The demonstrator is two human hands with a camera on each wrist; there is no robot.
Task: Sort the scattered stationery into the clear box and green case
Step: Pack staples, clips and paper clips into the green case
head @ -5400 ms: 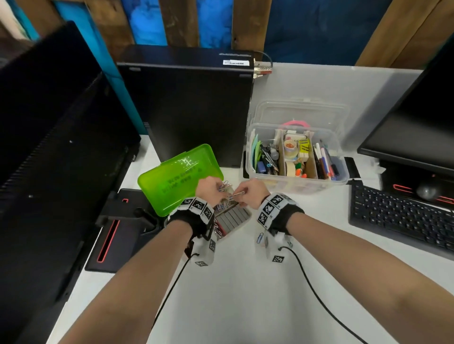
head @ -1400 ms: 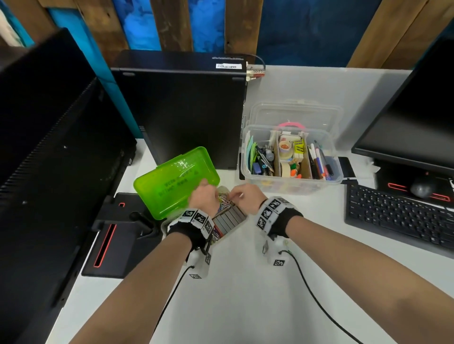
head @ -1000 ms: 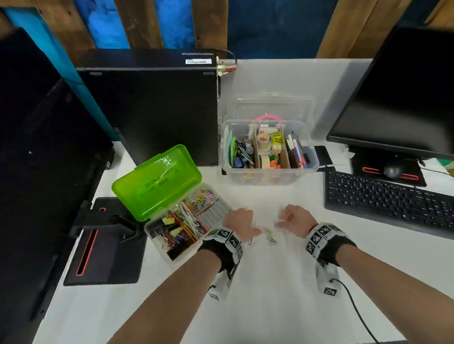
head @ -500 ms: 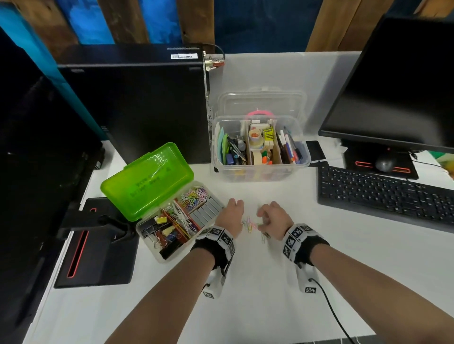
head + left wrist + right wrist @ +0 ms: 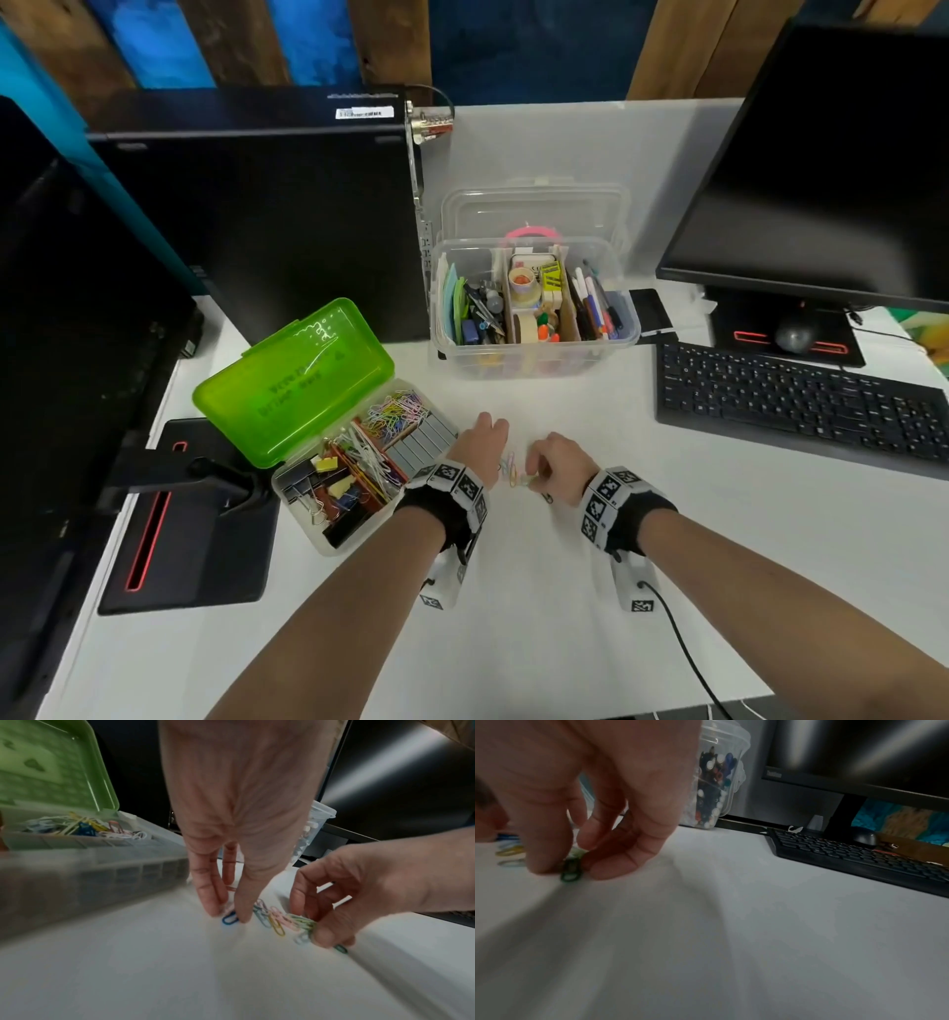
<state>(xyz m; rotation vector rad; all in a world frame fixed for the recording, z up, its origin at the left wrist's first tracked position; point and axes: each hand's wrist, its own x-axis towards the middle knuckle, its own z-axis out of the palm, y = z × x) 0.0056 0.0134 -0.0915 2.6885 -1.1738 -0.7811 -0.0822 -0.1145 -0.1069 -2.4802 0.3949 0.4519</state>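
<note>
In the right wrist view alone, right hand (image 5: 582, 787) fingers (image 5: 613, 866) pinch a green paperclip (image 5: 571, 871).

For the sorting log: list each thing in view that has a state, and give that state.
Green case: lid open, compartments hold clips.
Clear box: open, lid propped behind, full of stationery.
Loose clips: lying on the desk between the hands.
Left hand: fingers straight, tips on a blue clip.
Right hand: pinching a green clip.
Monitor: screen dark.
</note>
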